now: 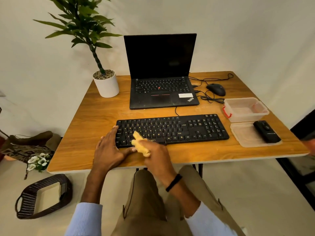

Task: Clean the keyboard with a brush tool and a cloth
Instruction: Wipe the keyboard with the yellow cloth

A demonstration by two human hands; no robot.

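A black keyboard [184,128] lies across the middle of the wooden table [88,123]. My right hand [156,155] grips a bunched yellow cloth [140,143], whose tip touches the keys at the keyboard's lower left. My left hand [109,147] rests flat with straight fingers against the keyboard's left end, the thumb along its front edge. A black brush tool [266,132] lies on a clear plastic lid [245,137] at the right.
An open black laptop [162,74] stands behind the keyboard, with a black mouse [216,89] and tangled cables to its right. A clear plastic box [245,109] sits above the lid. A potted plant [105,82] occupies the back left corner. A basket [44,195] lies on the floor.
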